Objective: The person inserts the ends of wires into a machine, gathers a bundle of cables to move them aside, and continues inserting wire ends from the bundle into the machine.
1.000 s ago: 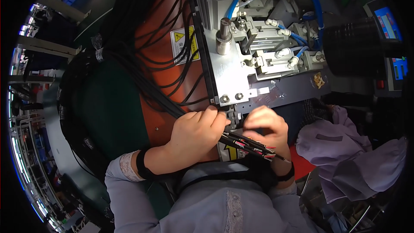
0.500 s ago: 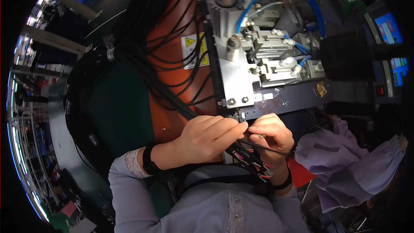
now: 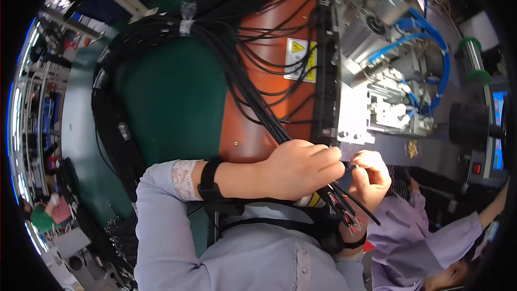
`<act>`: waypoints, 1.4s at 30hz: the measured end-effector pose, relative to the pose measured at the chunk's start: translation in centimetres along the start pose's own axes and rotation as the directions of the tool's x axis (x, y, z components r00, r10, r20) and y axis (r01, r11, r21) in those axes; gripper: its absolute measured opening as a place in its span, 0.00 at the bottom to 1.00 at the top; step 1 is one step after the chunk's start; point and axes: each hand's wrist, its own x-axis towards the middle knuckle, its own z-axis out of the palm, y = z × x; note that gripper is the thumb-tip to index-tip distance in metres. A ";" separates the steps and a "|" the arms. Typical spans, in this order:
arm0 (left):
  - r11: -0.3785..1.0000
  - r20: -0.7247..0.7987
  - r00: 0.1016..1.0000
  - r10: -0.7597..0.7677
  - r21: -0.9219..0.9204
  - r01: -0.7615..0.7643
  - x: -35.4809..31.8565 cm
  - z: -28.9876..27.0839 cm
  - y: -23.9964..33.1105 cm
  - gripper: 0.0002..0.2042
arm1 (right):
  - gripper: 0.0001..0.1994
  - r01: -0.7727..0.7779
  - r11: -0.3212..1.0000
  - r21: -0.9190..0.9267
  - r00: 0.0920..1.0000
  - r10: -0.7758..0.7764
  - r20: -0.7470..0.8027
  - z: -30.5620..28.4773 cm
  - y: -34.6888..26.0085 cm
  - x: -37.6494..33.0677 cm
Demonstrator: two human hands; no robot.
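A bundle of thin black cables (image 3: 257,106) runs down from the upper left and passes under my left hand (image 3: 306,169), whose fingers are curled closed over it. Beyond that hand the cable ends (image 3: 344,209) fan out to the lower right, some showing bare red and white wires. One longer black cable (image 3: 366,210) sticks out past the others. My right hand (image 3: 372,177) is close beside the left, thumb and fingers pinched together. Something small and dark lies at its fingertips, too hidden to name. Black bands sit on both wrists.
An orange panel (image 3: 253,140) with a warning label lies under the cables, beside a green surface (image 3: 167,102). A metal machine (image 3: 377,86) with blue tubes (image 3: 444,70) stands at the right. A thick cable loom (image 3: 110,108) curves at left. A person in lavender (image 3: 414,237) sits at lower right.
The view has shifted, so the machine and panel appear further right. My hands stay close together, and the green-tipped wire seen earlier at the right fingertips no longer shows. The longer cable now sticks out.
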 end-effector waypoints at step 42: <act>0.871 0.132 0.982 -0.136 0.489 0.055 3.6 7.1 -2.3 0.15 | 0.02 -0.266 0.948 -0.174 0.964 0.256 -0.077 -5.3 8.8 2.9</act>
